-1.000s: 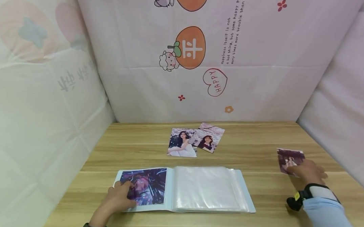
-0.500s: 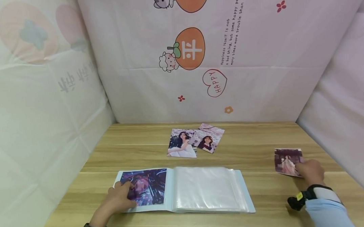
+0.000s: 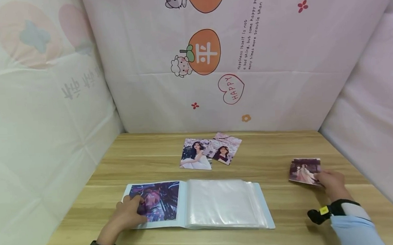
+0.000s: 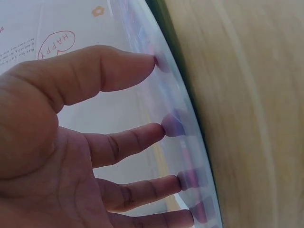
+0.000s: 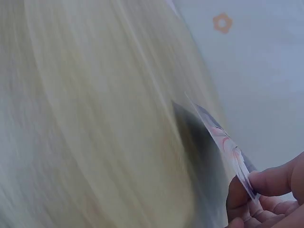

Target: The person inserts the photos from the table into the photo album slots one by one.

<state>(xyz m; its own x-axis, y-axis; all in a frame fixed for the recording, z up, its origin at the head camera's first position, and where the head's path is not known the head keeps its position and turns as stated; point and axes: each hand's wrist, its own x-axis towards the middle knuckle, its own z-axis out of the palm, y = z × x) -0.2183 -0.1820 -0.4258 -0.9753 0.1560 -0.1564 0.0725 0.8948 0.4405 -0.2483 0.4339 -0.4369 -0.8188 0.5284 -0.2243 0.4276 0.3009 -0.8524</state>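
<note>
Left hand: the left hand (image 3: 126, 215) lay flat on the left page of the open photo album (image 3: 200, 204), its fingers (image 4: 123, 142) straight and spread, their tips pressing the clear sleeve; its grip was released, holding nothing.
Right hand: the right hand (image 3: 331, 182) pinched a loose photo (image 3: 304, 170) by its near right corner between thumb and fingertips; its grip was closed on that photo.
Loose photo: it was at the right side of the wooden surface (image 3: 276, 148), well apart from the album; the right wrist view showed it tilted, its far edge raised off the wood with a shadow beneath.
Album: it lay open near the front edge of the surface, a dark purple picture (image 3: 155, 201) filling the left page, empty clear sleeves on the right.
Other photos: two portrait prints (image 3: 211, 153) lay overlapping beyond the album, near the patterned backdrop (image 3: 213, 63).
</note>
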